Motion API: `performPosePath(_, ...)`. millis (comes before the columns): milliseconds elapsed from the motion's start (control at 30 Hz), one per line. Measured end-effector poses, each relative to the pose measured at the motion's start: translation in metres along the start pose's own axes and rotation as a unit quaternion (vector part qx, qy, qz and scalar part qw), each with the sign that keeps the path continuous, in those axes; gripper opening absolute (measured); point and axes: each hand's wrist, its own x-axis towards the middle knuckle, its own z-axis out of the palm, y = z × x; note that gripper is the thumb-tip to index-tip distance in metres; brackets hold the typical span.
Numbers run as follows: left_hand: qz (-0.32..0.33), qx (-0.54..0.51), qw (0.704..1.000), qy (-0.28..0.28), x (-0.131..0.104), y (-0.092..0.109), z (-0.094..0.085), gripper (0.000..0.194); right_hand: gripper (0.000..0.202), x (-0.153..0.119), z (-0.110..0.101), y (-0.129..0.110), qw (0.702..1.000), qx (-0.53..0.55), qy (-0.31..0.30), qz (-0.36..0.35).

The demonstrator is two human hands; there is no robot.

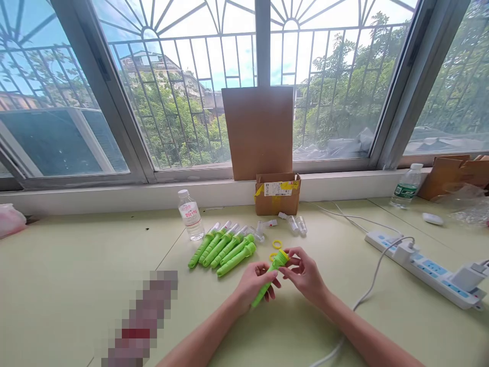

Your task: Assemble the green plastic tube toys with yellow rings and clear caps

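Note:
My left hand (255, 285) is wrapped round a green plastic tube (263, 290) that tilts up to the right. At its top end sits a yellow ring (283, 256), pinched between the fingers of my right hand (303, 270). Two more yellow rings lie just beyond, one of them (277, 244) in full view and the other partly behind the tube. Several green tubes (219, 250) lie side by side to the left, most with clear caps at their far ends. Loose clear caps (301, 226) and small white pieces (271, 223) rest behind the rings.
A water bottle (191, 216) stands behind the green tubes, a small cardboard box (277, 196) at the window sill. On the right are a power strip (424, 267) with cables, another bottle (407, 187) and plastic wrapping (468, 206). A pixelated patch covers the lower left.

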Motion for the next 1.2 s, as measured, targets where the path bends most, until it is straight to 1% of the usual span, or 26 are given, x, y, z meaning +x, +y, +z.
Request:
performPosePath(167,-0.001,-0.022,1.0,-0.009,0.001,-0.001,-0.002,0.037,0.03,0.001,-0.001,-0.004,1.0,0.017,-0.01,0.004)
performPosePath(333,0.012,-0.028,0.998,-0.056,0.0,-0.002,-0.005,0.04,0.027,0.001,-0.002,-0.007,1.0,0.003,-0.024,-0.001)
performPosePath(433,0.02,-0.023,0.997,-0.069,0.0,-0.001,-0.005,0.041,0.026,0.002,-0.003,-0.009,1.0,0.014,-0.028,0.003)
performPosePath(600,0.014,0.006,0.998,-0.063,0.0,-0.002,-0.005,0.041,0.025,0.003,-0.004,-0.005,0.999,0.023,-0.02,0.015)
performPosePath(767,0.009,0.024,0.997,-0.069,0.001,-0.003,-0.004,0.039,0.023,0.002,-0.005,0.001,1.0,-0.018,-0.007,0.012)
performPosePath(900,0.006,0.05,0.997,-0.059,-0.001,0.001,-0.002,0.036,0.023,0.001,-0.004,-0.002,1.0,-0.028,-0.006,-0.005)
performPosePath(1033,0.008,0.08,0.996,-0.038,-0.003,0.003,0.0,0.039,0.021,0.0,-0.002,-0.006,0.999,-0.04,0.002,-0.013)
performPosePath(1200,0.022,0.065,0.997,-0.022,-0.003,0.002,0.002,0.037,0.021,0.0,-0.003,-0.006,0.999,-0.047,0.009,-0.022)
